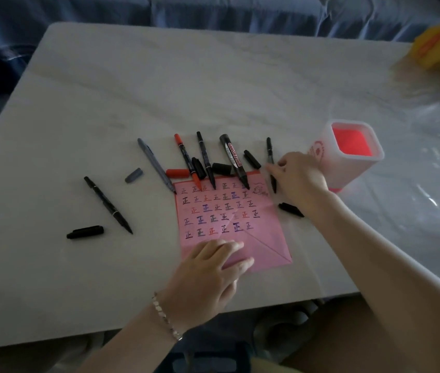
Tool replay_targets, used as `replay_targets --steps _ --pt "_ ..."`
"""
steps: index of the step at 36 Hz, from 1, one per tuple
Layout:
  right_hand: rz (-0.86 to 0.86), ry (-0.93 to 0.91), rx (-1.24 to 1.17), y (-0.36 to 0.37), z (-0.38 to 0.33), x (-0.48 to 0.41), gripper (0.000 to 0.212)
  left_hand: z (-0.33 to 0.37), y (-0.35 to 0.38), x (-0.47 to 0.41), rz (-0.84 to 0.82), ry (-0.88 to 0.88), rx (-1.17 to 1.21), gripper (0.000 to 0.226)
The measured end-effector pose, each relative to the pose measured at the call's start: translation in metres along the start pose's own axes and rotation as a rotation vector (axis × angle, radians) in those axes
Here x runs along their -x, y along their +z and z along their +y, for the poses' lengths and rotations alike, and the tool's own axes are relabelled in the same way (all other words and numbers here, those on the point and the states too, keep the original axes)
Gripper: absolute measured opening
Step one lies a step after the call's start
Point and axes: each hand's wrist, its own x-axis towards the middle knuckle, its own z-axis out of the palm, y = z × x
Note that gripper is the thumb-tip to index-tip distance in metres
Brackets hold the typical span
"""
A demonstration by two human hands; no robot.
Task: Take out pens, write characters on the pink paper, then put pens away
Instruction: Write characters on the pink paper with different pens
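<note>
A pink paper covered with rows of written characters lies on the white table. My left hand rests flat on its lower edge, fingers apart. Several uncapped pens lie fanned along its top edge: a grey pen, a red-ended pen, a thin black pen and a thick whiteboard marker. My right hand touches a thin black pen at the paper's top right corner. Another black pen lies far left. The square pen holder stands empty at right.
Loose caps lie about: a black cap at left, a grey cap, a red cap, black caps among the pens and one under my right wrist. Clear plastic wrap and a yellow object sit at right.
</note>
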Motion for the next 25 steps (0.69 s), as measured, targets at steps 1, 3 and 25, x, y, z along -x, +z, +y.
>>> replay_targets --steps 1,3,25 --pt "0.033 -0.003 -0.032 -0.002 0.002 0.006 0.036 0.000 0.000 0.000 0.004 0.000 -0.003 0.038" --pt "0.131 0.006 -0.074 -0.007 0.011 0.017 0.027 0.000 0.001 0.000 0.018 0.002 -0.005 0.038" --pt "0.098 -0.003 -0.284 -0.038 0.052 0.072 0.005 0.008 0.003 -0.003 0.060 0.057 -0.070 0.034"
